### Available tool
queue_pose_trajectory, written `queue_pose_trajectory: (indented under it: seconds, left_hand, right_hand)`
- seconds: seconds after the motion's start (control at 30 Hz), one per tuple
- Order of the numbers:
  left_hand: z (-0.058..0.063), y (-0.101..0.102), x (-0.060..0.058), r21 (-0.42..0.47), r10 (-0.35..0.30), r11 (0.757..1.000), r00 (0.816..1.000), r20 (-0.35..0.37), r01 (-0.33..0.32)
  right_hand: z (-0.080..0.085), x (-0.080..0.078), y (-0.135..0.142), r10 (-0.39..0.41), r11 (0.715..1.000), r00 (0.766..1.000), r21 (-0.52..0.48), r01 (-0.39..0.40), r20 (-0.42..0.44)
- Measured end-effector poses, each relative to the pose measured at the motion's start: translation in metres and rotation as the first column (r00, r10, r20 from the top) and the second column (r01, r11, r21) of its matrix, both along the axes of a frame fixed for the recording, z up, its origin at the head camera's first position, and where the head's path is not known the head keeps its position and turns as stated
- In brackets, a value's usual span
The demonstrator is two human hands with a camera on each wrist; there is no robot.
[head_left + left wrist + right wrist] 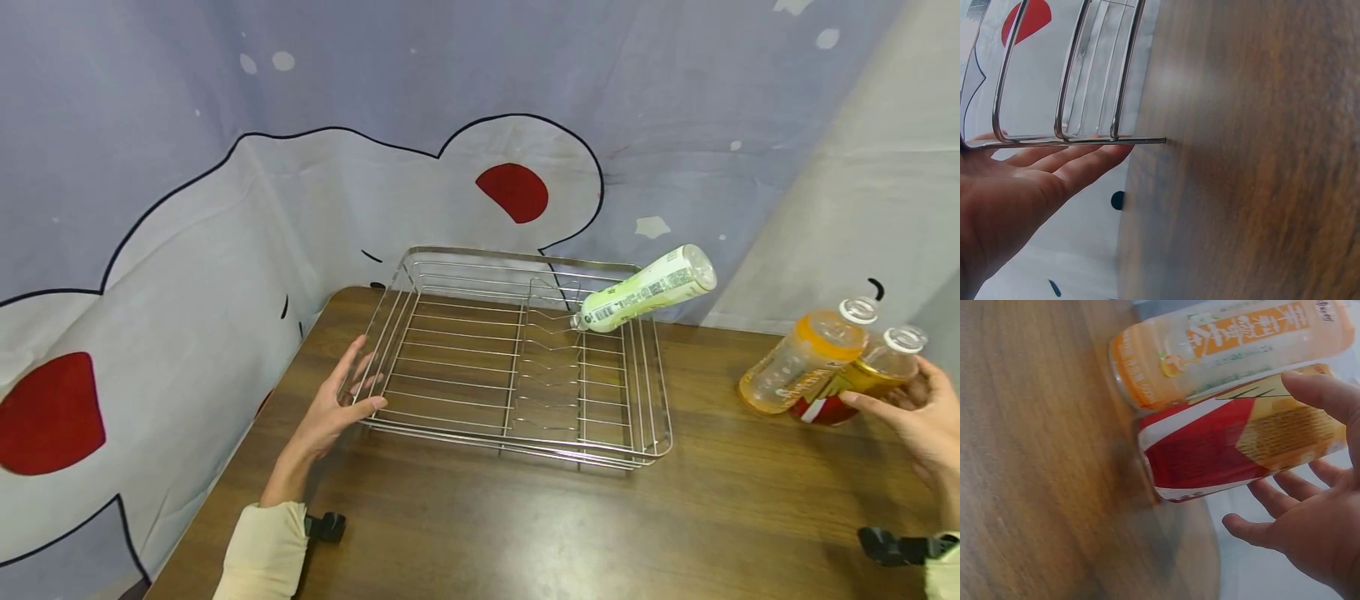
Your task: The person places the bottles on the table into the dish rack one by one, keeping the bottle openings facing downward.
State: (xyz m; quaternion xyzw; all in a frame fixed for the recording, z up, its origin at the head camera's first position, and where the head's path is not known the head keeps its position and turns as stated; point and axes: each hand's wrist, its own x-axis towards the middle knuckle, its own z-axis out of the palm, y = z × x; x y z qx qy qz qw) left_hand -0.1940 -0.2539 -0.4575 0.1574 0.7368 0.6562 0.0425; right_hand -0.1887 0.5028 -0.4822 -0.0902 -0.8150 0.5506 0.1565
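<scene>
Behind the tabletop (480, 533) I see one curtain (375, 75). There are three bottles and one rack (504, 443). The rack lies toward the back left corner; one green bottle (648, 289) leans in it, neck down, over its right back part. Near the back edge, at right, stand one orange bottle (806, 362) and one red bottle (1207, 447), the orange in between red and rack. The right hand (918, 412) is spread around the red bottle; the left hand (337, 404), also spread, touches the rack's left end.

Brown wood-grain table (720, 508), pale glare (525, 537), blue and white cartoon cloth (420, 75) behind
</scene>
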Motion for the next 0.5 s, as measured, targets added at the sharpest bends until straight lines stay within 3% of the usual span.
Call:
queue_pose_trajectory:
  seconds: [0.1,0.2,0.37,0.5]
  left_hand:
    - [-0.001,-0.001,-0.001,0.0,0.001,1.0,1.0,0.004,-0.001]
    - [-0.002,-0.001,-0.001,0.005,-0.002,1.0,1.0,0.01,0.002]
    - [-0.002,-0.002,0.0,0.023,-0.015,1.0,0.999,0.032,0.014]
    - [-0.001,-0.003,0.0,0.038,-0.027,0.999,0.999,0.039,0.026]
  right_hand:
    - [-0.001,-0.002,-0.001,0.036,0.994,0.999,-0.1,-0.04,-0.038]
    - [-0.014,-0.01,0.01,0.032,0.985,0.998,-0.166,-0.04,-0.052]
    - [-0.032,-0.019,0.02,0.009,0.992,1.0,-0.127,-0.01,-0.009]
    - [-0.03,-0.02,0.013,0.001,0.988,1.0,-0.157,-0.005,-0.031]
